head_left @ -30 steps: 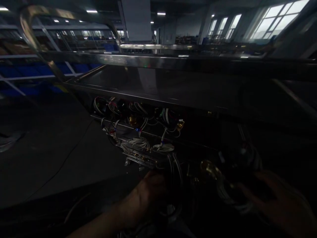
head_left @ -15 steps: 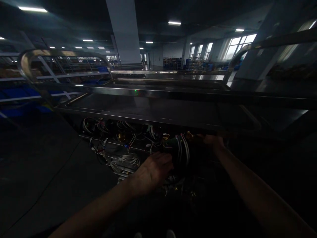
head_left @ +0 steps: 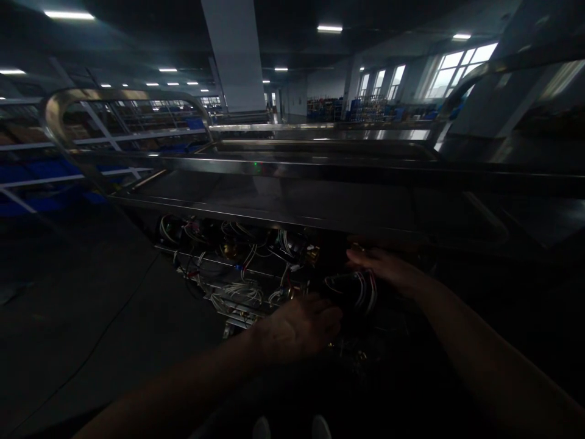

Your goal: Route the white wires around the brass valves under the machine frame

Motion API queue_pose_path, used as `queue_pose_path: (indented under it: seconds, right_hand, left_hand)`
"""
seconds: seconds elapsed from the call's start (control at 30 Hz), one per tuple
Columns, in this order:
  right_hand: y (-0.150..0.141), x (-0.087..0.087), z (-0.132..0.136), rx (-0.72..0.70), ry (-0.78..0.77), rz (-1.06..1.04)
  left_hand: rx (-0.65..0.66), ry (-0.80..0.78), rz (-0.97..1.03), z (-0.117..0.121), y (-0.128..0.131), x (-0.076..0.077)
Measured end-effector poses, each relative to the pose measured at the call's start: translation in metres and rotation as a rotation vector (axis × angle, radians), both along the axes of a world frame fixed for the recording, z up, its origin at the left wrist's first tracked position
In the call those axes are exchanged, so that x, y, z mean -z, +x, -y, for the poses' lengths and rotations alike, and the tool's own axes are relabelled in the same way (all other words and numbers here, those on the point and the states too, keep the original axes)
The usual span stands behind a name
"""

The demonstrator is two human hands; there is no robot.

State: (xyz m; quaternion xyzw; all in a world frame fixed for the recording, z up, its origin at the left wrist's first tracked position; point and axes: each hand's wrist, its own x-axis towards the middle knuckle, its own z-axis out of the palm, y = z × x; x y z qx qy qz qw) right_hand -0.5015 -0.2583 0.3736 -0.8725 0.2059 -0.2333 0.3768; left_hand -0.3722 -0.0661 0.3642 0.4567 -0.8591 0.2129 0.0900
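Note:
A dark part with white and red wires (head_left: 368,292) sits between my hands, just below the front edge of the metal cart's top. My left hand (head_left: 304,323) is closed at its lower left side, fingers curled and their tips lost in shadow. From the right, my right hand (head_left: 388,268) reaches over the part's upper side, its fingers bent around it and partly hidden in the dark. Left of the part, similar dark units with brass-coloured fittings (head_left: 231,249) and loose wires rest on the shelf. A bundle of white wires (head_left: 244,292) lies lower, near my left wrist.
The cart's metal top (head_left: 274,195) with its raised rail (head_left: 196,161) juts out above both hands. A curved handle (head_left: 57,116) rises at left. A thin cable (head_left: 105,329) runs over the floor. Shelves with blue bins (head_left: 27,161) and a pillar (head_left: 235,55) stand behind.
The wired part has come down and outward from under the cart top. My left hand has moved right and lower with it; my right hand has shifted slightly left and down.

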Motion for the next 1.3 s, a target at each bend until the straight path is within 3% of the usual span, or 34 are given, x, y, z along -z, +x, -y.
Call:
queue_pose_path:
  seconds: [0.1,0.23,0.33,0.5,0.67,0.77,0.87,0.97,1.07,1.13,1.23,1.3]
  right_hand:
    - [-0.011,-0.006,-0.01,-0.087,0.071,-0.047]
    - [-0.032,-0.004,-0.017,-0.255,0.04,-0.004]
    - [-0.039,0.001,-0.024,-0.295,0.164,0.103]
    - [-0.032,0.0,-0.033,-0.135,0.22,0.482]
    - [-0.037,0.004,-0.028,-0.021,-0.045,0.415]
    - [-0.048,0.023,-0.018,0.262,-0.213,0.39]
    - [-0.05,0.052,-0.003,0.525,-0.259,0.396]
    - [-0.035,0.072,0.01,0.441,-0.348,0.28]
    - [-0.008,0.076,0.017,0.348,-0.433,0.181]
    - [0.008,0.073,0.017,0.433,-0.436,0.131]
    - [0.022,0.067,0.014,0.551,-0.482,0.098]
    - [0.027,0.064,0.014,0.466,-0.573,0.074]
  left_hand:
    - [-0.025,0.022,-0.02,0.002,0.0,-0.002]
    - [-0.035,0.038,0.026,0.005,0.004,-0.006]
    - [-0.015,0.019,0.018,0.011,0.011,-0.006]
    - [-0.007,0.011,-0.04,0.041,0.03,0.001]
    - [-0.073,0.083,-0.201,0.082,0.052,0.017]
    - [-0.19,0.098,-0.342,0.1,0.061,0.018]
    - [-0.368,0.23,-0.463,0.113,0.066,0.007]
    - [-0.484,0.348,-0.482,0.121,0.07,-0.005]
    - [-0.529,0.222,-0.44,0.12,0.071,-0.005]
    - [-0.578,0.011,-0.453,0.11,0.068,0.003]
    - [-0.697,-0.283,-0.604,0.08,0.056,0.031]
    - [-0.764,-0.286,-0.759,0.056,0.045,0.055]
